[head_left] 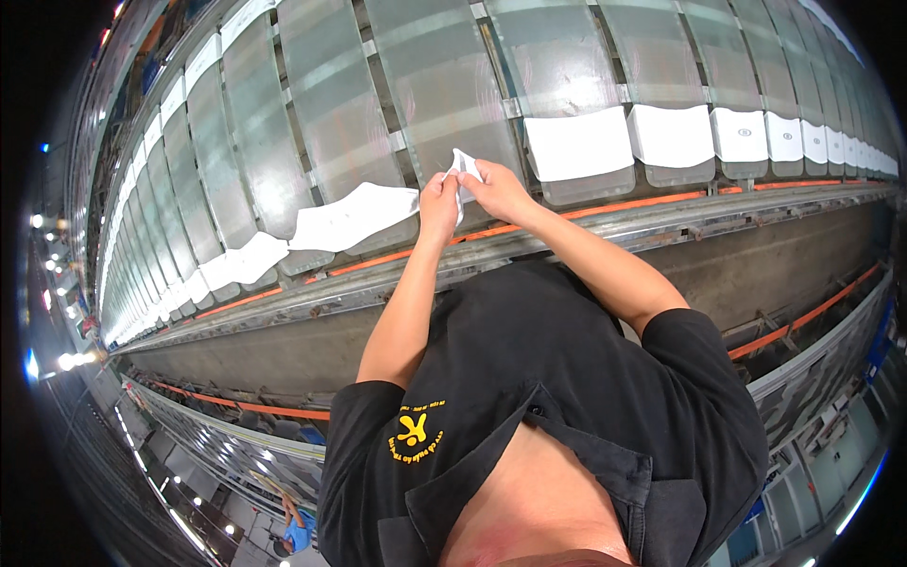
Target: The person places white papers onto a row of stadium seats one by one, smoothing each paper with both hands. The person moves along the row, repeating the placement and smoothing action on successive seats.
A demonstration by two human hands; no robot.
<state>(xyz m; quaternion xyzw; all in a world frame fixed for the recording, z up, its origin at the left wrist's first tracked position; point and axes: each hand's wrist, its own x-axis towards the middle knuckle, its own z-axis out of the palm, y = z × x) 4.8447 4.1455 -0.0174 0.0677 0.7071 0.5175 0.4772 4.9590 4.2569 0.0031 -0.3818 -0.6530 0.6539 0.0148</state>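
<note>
Both my hands meet in front of me at the near ends of a long row of glossy grey-green panels (pixel 435 85). A small white fabric piece (pixel 463 160) is bunched up between them. My left hand (pixel 437 210) is closed, pinching the fabric. Close beside it, my right hand (pixel 498 193) also pinches the fabric between thumb and fingers. Left of my hands, a rumpled white fabric piece (pixel 350 216) lies over a panel end. A flat white fabric piece (pixel 579 147) covers the panel end to the right.
More white pieces (pixel 746 137) lie on panels farther right, some with a small dark mark. A metal rail (pixel 378 283) and an orange strip (pixel 614 207) run along the near side. Behind me is another rail with an orange strip (pixel 812 317). A person in blue (pixel 299 532) is far off, lower left.
</note>
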